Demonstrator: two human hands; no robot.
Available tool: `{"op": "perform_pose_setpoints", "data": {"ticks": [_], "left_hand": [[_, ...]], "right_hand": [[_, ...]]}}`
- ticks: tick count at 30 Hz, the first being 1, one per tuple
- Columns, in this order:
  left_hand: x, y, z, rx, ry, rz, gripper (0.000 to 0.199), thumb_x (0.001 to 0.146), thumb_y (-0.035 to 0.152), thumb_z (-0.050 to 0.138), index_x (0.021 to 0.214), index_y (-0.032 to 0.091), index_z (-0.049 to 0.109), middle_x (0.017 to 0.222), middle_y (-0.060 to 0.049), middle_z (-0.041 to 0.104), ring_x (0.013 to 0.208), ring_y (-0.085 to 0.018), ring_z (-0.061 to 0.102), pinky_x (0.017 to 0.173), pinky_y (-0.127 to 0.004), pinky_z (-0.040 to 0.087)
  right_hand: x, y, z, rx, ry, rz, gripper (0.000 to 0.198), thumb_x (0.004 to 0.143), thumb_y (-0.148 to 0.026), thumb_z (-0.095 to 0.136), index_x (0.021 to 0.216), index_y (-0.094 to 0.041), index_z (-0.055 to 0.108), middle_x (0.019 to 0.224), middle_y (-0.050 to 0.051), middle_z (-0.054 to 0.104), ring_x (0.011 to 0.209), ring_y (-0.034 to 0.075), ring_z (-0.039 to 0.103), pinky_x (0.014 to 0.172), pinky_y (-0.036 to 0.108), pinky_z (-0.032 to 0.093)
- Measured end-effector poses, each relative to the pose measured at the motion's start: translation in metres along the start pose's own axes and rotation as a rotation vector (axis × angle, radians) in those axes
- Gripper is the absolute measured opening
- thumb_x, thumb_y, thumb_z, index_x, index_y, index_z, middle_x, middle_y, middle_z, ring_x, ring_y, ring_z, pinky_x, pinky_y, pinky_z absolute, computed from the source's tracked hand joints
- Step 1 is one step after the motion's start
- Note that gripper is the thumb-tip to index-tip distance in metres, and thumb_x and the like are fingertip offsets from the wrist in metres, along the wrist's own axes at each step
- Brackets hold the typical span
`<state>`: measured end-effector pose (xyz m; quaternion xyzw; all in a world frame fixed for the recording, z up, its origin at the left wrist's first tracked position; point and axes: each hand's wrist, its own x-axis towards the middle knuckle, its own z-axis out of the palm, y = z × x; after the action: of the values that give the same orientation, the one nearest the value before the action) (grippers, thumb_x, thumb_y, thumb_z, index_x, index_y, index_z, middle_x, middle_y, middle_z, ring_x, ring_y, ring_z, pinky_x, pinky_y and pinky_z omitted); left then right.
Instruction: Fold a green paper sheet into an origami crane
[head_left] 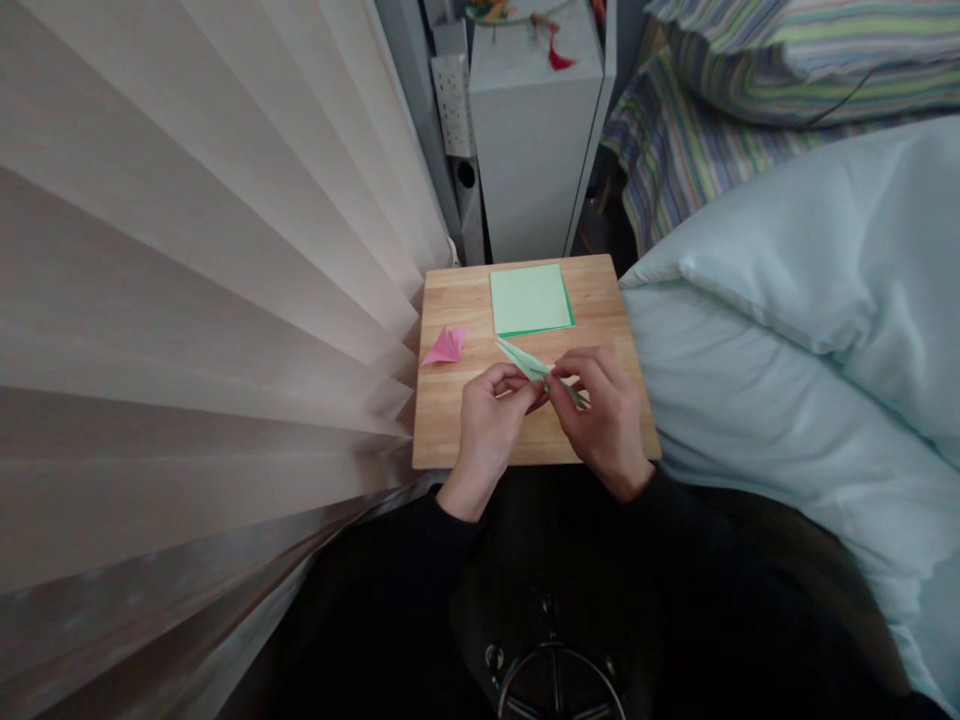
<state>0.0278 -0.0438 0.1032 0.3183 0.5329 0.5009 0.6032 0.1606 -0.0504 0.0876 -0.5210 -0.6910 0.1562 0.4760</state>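
A narrow folded piece of light green origami paper [523,358] is held between both hands, above the near half of the small wooden table. My left hand [493,420] pinches its middle from the left, thumb on top. From the right, my right hand [602,408] grips it with thumb and fingers closed. The two sets of fingertips almost meet and hide part of the folds. Beyond the hands lies a stack of square green paper [531,298], pale sheet uppermost. To the left rests a folded pink paper figure [445,346].
The wooden table [439,430] stands between a pleated curtain [300,300] on the left and a bed with a pale blue quilt [750,370] on the right. A white cabinet [529,160] is behind it. Below shows a wheeled metal base [555,660].
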Motion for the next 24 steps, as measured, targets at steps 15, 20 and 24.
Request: {"op": "perform_pose_setpoints", "data": {"ticks": [15, 20, 24], "left_hand": [[-0.001, 0.0007, 0.0014, -0.053, -0.013, -0.015, 0.011, 0.068, 0.015, 0.078, 0.072, 0.015, 0.067, 0.07, 0.003, 0.068, 0.067, -0.009, 0.065, 0.078, -0.025, 0.058], [-0.0021, -0.0006, 0.002, -0.02, -0.026, -0.007, 0.015, 0.067, 0.017, 0.08, 0.07, 0.015, 0.066, 0.071, 0.002, 0.07, 0.069, -0.01, 0.067, 0.078, -0.026, 0.059], [-0.005, 0.0004, 0.0034, -0.071, -0.042, -0.038, 0.016, 0.073, 0.026, 0.079, 0.07, 0.016, 0.067, 0.073, 0.001, 0.071, 0.072, -0.012, 0.07, 0.082, -0.031, 0.063]], "right_hand": [[0.0018, 0.0006, -0.0041, 0.046, -0.066, -0.031, 0.006, 0.095, -0.016, 0.062, 0.093, -0.021, 0.063, 0.098, 0.008, 0.068, 0.09, 0.022, 0.067, 0.074, 0.038, 0.058], [0.0025, 0.0012, -0.003, 0.019, -0.044, -0.029, 0.007, 0.096, -0.017, 0.061, 0.093, -0.022, 0.066, 0.099, 0.009, 0.07, 0.091, 0.023, 0.069, 0.078, 0.04, 0.059], [0.0024, 0.0006, -0.0022, -0.008, -0.033, -0.046, 0.01, 0.097, -0.016, 0.058, 0.091, -0.022, 0.064, 0.097, 0.008, 0.07, 0.09, 0.022, 0.068, 0.075, 0.038, 0.058]]}}
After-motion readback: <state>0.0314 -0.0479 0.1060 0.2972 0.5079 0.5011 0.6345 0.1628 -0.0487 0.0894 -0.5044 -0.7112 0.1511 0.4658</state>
